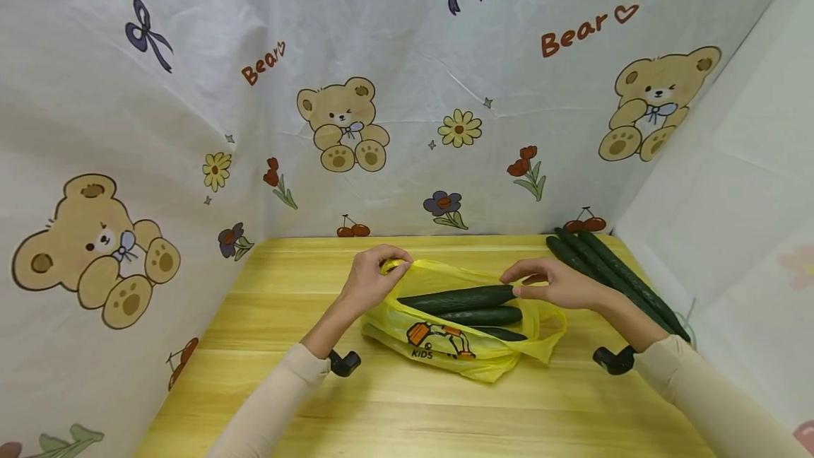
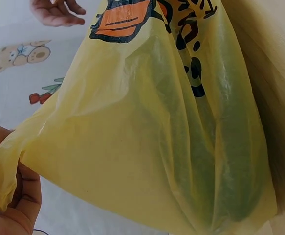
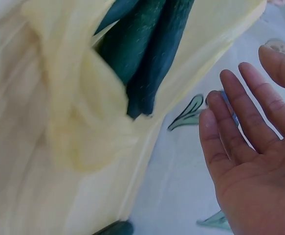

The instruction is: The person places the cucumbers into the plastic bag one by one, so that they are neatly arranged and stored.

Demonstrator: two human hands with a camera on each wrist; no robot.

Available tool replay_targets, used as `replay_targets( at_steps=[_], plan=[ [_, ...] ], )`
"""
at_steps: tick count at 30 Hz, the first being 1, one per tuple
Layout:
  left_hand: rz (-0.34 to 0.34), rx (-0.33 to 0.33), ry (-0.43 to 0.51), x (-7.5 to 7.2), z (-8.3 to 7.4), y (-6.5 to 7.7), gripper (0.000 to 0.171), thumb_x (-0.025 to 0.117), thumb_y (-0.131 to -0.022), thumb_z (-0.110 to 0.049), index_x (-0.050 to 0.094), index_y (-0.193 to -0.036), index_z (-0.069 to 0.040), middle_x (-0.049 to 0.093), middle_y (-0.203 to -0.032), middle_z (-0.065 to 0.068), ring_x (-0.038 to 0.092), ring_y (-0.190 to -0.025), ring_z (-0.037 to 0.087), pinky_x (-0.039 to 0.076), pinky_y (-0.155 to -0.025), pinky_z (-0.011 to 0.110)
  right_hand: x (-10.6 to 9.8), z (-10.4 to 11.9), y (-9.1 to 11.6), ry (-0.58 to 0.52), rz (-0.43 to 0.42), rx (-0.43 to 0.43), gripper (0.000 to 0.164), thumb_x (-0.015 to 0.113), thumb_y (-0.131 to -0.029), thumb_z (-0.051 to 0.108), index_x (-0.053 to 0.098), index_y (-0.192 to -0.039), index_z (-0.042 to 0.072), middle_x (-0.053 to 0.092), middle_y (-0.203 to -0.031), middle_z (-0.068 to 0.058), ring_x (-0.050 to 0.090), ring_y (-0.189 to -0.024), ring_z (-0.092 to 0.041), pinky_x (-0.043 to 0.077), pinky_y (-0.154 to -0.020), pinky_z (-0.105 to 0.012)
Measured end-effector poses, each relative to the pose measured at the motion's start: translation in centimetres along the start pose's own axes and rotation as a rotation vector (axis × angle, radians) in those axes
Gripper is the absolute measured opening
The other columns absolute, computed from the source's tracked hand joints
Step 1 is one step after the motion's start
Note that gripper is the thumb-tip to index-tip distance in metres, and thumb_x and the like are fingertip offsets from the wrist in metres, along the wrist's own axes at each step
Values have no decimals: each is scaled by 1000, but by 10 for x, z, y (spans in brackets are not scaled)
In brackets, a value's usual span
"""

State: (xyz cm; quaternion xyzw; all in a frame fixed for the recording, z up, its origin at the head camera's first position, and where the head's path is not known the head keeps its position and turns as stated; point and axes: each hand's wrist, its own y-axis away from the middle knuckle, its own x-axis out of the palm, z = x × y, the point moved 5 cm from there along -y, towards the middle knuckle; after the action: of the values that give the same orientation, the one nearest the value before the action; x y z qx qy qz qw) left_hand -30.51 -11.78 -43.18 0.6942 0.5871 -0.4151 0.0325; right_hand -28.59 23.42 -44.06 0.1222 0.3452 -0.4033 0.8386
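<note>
The three long, dark green, slightly ridged cucumbers (image 1: 454,300) lie inside the thin, see-through yellow plastic bag (image 1: 483,367), showing through its gaping mouth, bunched roughly side by side. My left hand (image 1: 375,278) pinches the bag's rim, lifting that edge, I judge, so the limp film stays spread rather than sagging over them. My right hand (image 1: 559,285) is released, fingers relaxed and holding nothing, just beside the cucumbers' right ends. The bag rests on the pale yellow wood-grain table (image 1: 381,412), which seems to bear the weight; beyond my right hand lie more dark green cucumbers (image 1: 620,271), grouped together near the white wall (image 1: 718,218)
</note>
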Motion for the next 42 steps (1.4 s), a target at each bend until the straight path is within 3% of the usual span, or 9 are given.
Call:
replay_targets(
  at_steps=[11,16,20,24,27,30,37,42],
  plan=[
    [5,-14,21,0,4,2,9,74,-104,-23,82,-108,-21,80,-109,-4,66,-86,9,54,-75,26,-14,-29,47,-43,-120,78,28,66,-108,16,71,-133,6,73,-132,-18,70,-116,-8,58,-93,-23],
    [0,-17,30,0,5,3,8,74,-104,-24,82,-107,-22,80,-109,-5,66,-85,9,53,-75,26,-23,-44,70,-19,-204,115,33,65,-109,15,66,-141,8,75,-128,-8,69,-114,0,57,-91,-21],
    [0,-13,36,0,6,4,8,74,-104,-23,82,-107,-22,80,-109,-4,66,-85,8,54,-74,26,-28,-59,90,-7,-249,188,38,64,-110,18,60,-146,7,74,-125,6,69,-111,3,58,-86,-20],
    [-4,-10,41,0,5,3,8,75,-104,-22,82,-107,-21,80,-108,-3,67,-86,9,54,-75,25,-35,-76,106,32,-317,299,40,63,-111,21,59,-146,2,74,-124,-6,68,-98,4,58,-77,-25],
    [-4,-15,43,0,5,3,8,75,-103,-21,82,-107,-21,80,-108,-3,68,-87,9,55,-76,25,-40,-90,118,110,-358,406,45,64,-110,27,60,-144,-3,72,-126,-22,70,-92,-4,56,-73,-26],
    [0,-19,46,0,4,3,8,75,-103,-20,82,-107,-21,80,-109,-3,68,-88,10,55,-78,26,-42,-105,127,205,-374,477,49,66,-109,31,61,-141,-5,69,-128,-29,71,-94,-18,54,-72,-28],
    [1,-13,51,2,3,3,7,76,-103,-20,82,-106,-21,80,-108,-3,71,-92,10,58,-81,27,-36,-126,135,392,-382,483,51,74,-103,31,62,-136,-7,69,-122,-33,69,-90,-29,56,-73,-45],
    [-1,-2,51,1,2,3,7,75,-103,-20,82,-107,-20,80,-108,-3,70,-91,9,57,-80,26,-34,-126,132,476,-347,484,58,79,-98,30,61,-137,-10,69,-120,-34,70,-100,-46,57,-83,-61]
  ],
)
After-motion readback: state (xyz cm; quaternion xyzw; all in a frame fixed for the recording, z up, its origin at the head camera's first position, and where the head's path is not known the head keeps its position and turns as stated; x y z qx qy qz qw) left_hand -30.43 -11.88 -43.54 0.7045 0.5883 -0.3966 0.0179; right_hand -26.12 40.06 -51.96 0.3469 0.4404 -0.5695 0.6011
